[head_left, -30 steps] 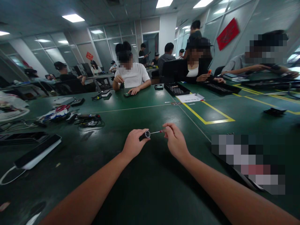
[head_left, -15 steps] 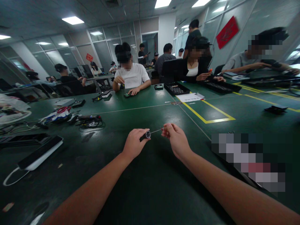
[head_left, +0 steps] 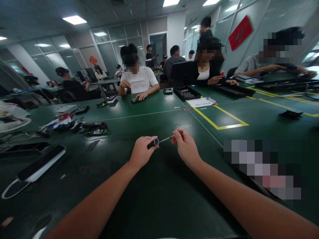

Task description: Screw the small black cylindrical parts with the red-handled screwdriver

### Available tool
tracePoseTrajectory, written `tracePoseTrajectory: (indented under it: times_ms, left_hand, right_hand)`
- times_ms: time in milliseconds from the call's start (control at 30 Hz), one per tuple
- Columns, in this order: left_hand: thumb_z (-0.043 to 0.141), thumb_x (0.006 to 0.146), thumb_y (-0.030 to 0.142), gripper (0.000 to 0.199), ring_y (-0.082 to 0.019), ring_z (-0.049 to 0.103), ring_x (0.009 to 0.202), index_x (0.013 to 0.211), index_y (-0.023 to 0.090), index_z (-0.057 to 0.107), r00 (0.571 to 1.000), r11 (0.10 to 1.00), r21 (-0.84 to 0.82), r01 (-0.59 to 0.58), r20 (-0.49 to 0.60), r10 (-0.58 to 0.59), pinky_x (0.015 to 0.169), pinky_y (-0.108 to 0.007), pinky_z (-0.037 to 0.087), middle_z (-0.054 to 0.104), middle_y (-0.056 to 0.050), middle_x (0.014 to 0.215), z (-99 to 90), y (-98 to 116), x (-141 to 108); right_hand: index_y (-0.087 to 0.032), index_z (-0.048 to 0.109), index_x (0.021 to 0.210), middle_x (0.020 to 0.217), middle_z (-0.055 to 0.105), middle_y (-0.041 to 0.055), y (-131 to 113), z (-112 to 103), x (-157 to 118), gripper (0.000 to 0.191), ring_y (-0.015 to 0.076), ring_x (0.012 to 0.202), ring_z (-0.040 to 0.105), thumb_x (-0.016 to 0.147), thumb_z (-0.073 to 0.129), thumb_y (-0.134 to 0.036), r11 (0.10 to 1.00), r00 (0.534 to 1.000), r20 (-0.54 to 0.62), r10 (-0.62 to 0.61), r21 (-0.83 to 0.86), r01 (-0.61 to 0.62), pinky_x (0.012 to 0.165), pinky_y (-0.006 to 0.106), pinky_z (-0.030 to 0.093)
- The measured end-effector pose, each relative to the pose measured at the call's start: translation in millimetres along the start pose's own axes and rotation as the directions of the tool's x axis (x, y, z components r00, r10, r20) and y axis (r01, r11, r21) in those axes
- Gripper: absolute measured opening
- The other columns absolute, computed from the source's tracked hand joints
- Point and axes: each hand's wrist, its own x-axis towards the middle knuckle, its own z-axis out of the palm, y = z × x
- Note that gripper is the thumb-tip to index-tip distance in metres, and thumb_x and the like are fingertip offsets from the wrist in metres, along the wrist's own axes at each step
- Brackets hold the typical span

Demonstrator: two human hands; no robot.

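Note:
My left hand is closed around a short black cylinder whose round, glassy end with a pale rim faces me, like a small flashlight. A thin screwdriver is pinched in the fingers of my right hand. Its metal shaft points left, with the tip by the cylinder's round end; I cannot tell if they touch. A bit of red shows at the fingertips, while most of the handle is hidden. Both hands are above the green table.
At left lie a black-and-white power strip, a bundle of black cables and a pile of tools. A blurred-out object lies at right. Across the table, a person in a white shirt sits near black trays.
The view has shifted slightly. My right hand has turned a little, and the screwdriver shaft shows brighter against the table. Both hands keep their holds.

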Motion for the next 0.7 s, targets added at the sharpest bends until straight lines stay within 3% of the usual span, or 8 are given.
tracePoseTrajectory:
  times_ms: [200,400,600,700]
  left_hand:
    - [0.079,0.084,0.017,0.039,-0.023,0.063,0.109,0.121,0.025,0.068,1.0,1.0,-0.024,0.008,-0.029,-0.009,0.099,-0.042,0.048,0.071,-0.003,0.118,-1.1,-0.1,0.3]
    - [0.079,0.085,0.019,0.038,-0.025,0.063,0.108,0.121,0.025,0.068,0.999,0.999,-0.026,0.043,-0.02,-0.044,0.1,-0.043,0.048,0.071,-0.004,0.117,-0.2,-0.5,1.5]
    - [0.077,0.086,0.022,0.038,-0.025,0.063,0.108,0.123,0.025,0.068,0.998,0.998,-0.037,0.058,-0.004,-0.058,0.098,-0.043,0.05,0.07,-0.004,0.117,-1.0,0.4,0.7]
    - [0.078,0.085,0.021,0.039,-0.025,0.063,0.108,0.123,0.025,0.068,0.998,0.997,-0.046,0.065,-0.001,-0.065,0.098,-0.042,0.049,0.071,-0.004,0.117,-0.6,0.8,0.2]
  right_hand:
    - [-0.022,0.062,0.094,0.083,0.069,0.0034,-6.0,-2.6,-4.3,0.025,0.0194,0.076,0.065,0.097,0.052,-0.045,0.992,0.992,0.077,-0.1,-0.066,0.106,0.075,0.035,0.051]
    - [-0.023,0.062,0.096,0.085,0.07,0.0043,-6.1,-1.8,-6.5,0.025,0.0201,0.078,0.066,0.098,0.05,-0.045,0.994,0.995,0.015,-0.095,-0.049,0.095,0.077,0.036,0.052]
    - [-0.023,0.062,0.097,0.088,0.071,0.0049,-8.3,-1.7,-8.0,0.024,0.0209,0.081,0.068,0.097,0.053,-0.045,0.993,0.992,0.066,-0.107,-0.039,0.11,0.077,0.036,0.052]
    - [-0.023,0.064,0.094,0.078,0.068,0.0025,-10.3,-2.2,-9.3,0.03,0.0195,0.072,0.065,0.098,0.05,-0.049,0.989,0.991,0.079,-0.105,-0.092,0.112,0.071,0.034,0.049]
